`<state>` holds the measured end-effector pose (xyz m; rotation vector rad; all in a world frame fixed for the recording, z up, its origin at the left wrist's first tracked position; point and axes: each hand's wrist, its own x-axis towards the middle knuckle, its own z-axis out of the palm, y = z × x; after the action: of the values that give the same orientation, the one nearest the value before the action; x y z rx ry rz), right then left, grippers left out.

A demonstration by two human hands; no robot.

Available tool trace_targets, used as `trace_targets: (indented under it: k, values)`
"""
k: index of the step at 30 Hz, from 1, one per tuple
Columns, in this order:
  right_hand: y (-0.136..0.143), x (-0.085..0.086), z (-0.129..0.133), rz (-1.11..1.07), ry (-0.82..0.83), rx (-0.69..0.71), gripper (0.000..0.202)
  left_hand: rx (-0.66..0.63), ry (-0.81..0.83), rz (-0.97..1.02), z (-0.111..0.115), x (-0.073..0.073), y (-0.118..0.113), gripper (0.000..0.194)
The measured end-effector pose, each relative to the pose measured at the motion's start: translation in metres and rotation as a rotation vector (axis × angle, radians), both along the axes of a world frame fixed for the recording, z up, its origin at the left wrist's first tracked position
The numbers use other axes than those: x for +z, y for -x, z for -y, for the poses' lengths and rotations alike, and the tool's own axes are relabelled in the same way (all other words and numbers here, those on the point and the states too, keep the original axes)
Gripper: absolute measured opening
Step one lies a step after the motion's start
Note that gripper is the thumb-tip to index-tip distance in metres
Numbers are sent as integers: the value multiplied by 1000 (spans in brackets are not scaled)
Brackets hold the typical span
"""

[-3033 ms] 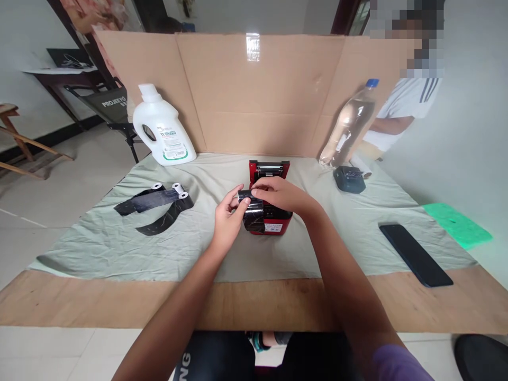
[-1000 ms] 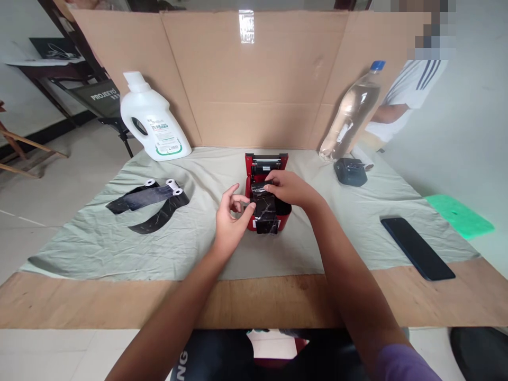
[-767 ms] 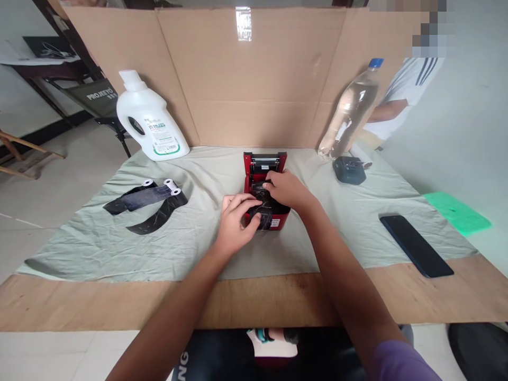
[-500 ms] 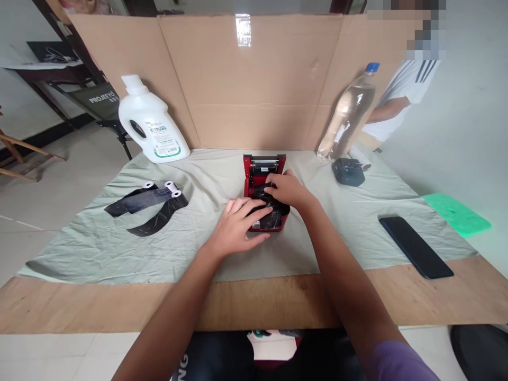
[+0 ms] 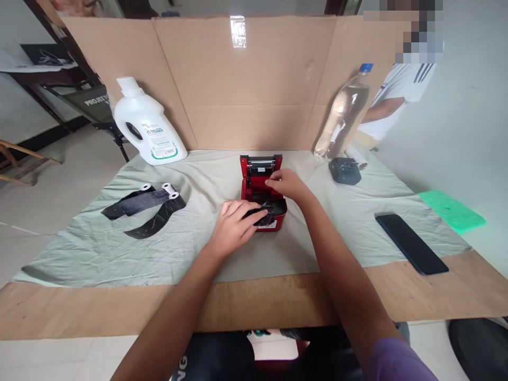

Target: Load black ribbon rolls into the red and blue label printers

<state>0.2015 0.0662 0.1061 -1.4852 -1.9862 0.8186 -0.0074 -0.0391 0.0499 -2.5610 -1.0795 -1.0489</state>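
The printer (image 5: 259,185) sits in the middle of the frame, lid (image 5: 261,165) raised at the back, your two hands at it. Three seconds ago you held the black roll up over its front in both hands; now the roll is down in the printer, largely hidden, with its ribbon (image 5: 273,210) showing at the front. Your left hand (image 5: 235,225) lies over that ribbon, fingers reaching across it; I cannot tell whether they pinch it or only press. Your right hand (image 5: 289,185) was on the roll half a second ago and has since lifted off, its fingers bent near the foot of the lid; whether they grip anything I cannot tell.

Under the printer a wrinkled pale green cloth (image 5: 254,267) covers most of the wooden table (image 5: 262,304). Black strips (image 5: 153,225) on white cores lie at centre left, and a phone (image 5: 413,243) at lower right. A cardboard screen (image 5: 250,79) stands behind, with a white bottle (image 5: 151,127) before it at upper left, and a clear bottle (image 5: 344,114) leaning at upper right above a black box (image 5: 344,171). Beyond are a chair (image 5: 92,100) at far left and another person's striped sleeve (image 5: 415,79) at upper right.
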Motion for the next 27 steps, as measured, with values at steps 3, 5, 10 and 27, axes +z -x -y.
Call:
trace_targets:
  k: [3,5,10,27]
  values:
    - [-12,5,-5,-163,-3,-125,26,-2,-32,-4,0,0,1,36]
    - [-16,5,-9,-283,-55,-179,30,-12,-48,-1,0,0,2,36]
    - [-11,1,-10,-507,-147,-100,37,-71,-76,2,0,-1,4,32]
    - [5,-68,47,-803,-73,-216,49,-95,-278,72,3,-6,3,33]
